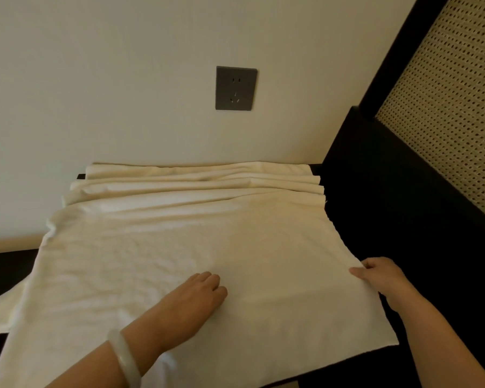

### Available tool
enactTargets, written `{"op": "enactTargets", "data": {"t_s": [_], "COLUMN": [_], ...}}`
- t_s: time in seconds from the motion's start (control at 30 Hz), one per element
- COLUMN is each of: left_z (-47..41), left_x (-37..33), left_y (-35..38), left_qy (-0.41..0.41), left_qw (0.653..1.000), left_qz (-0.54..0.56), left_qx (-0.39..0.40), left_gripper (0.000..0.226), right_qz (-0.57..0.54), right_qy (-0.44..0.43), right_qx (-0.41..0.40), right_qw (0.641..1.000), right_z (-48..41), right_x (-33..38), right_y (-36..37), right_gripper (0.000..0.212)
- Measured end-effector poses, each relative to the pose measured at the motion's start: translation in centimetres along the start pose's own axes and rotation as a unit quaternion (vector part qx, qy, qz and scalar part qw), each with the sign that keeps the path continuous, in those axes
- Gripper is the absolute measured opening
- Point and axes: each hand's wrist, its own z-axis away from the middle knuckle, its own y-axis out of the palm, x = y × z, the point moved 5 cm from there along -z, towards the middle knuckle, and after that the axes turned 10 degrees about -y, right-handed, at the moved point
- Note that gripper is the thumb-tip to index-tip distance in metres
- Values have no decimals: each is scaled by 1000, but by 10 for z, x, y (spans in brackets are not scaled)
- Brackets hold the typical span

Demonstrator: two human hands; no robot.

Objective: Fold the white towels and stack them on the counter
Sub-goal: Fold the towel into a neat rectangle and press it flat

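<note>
1 white towel (157,247) lies spread on the dark desk (375,225). It is bunched in ripples at the back by the wall, and its left end seems to hang off the side. The left grip (192,301) rests flat on the middle of the towel and holds nothing. The right grip (381,275) pinches the towel's right edge, thumb on top. A fold looks like it is just starting. Next, the right grip should lift that edge and carry it over to the left, lining up the sides, while the flat grip holds the towel down.
</note>
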Motion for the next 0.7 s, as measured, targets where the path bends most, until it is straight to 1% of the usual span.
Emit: {"op": "enactTargets", "data": {"t_s": [0.13, 0.2, 0.27, 0.3, 0.33, 0.37, 0.4, 0.43, 0.47, 0.5, 0.53, 0.6, 0.63, 0.7], "left_z": [9, 18, 28, 33, 37, 38, 38, 36, 32, 27, 25, 28, 34, 56], "left_x": [-2, 3, 17, 24, 28, 28, 24, 18, 11, 4, -1, -4, 0, 18], "left_y": [-1, 1, -2, -4, -7, -10, -12, -9, -3, 7, 16, 31, 35, 38], "left_qy": [-7, -20, -54, -73, -89, -103, -119, -143, -175, -206, -235, -270, -282, -310], "left_qw": [1000, 1000, 998, 997, 995, 993, 990, 985, 979, 975, 971, 963, 959, 950], "left_qz": [3, 3, 16, 25, 30, 29, 23, 16, 10, 4, 7, 13, 10, 3], "left_qx": [-14, -18, -18, -21, -29, -50, -77, -96, -101, -80, -48, -8, -7, -23], "left_gripper": [30, 30, 34, 35, 34, 30, 21, 19, 33, 47, 57, 65, 65, 63], "right_qz": [41, 64, 75, 105, 171, 250, 295, 292, 266, 240, 224, 239, 257, 283], "right_qy": [-24, -33, -38, -37, -43, -64, -114, -184, -263, -339, -395, -447, -456, -455], "right_qx": [-42, -68, -86, -97, -110, -130, -156, -171, -170, -154, -117, -33, -8, 2], "right_qw": [998, 995, 993, 989, 978, 957, 936, 923, 911, 896, 883, 862, 852, 844], "right_z": [1, 4, 8, 12, 15, 18, 24, 31, 43, 56, 70, 91, 98, 101], "right_x": [2, 3, 5, 8, 15, 27, 44, 65, 88, 108, 125, 142, 145, 140], "right_y": [10, 11, 11, 11, 11, 16, 27, 45, 70, 99, 131, 185, 201, 210], "right_gripper": [37, 32, 24, 24, 27, 33, 39, 42, 45, 51, 56, 59, 58, 58]}}
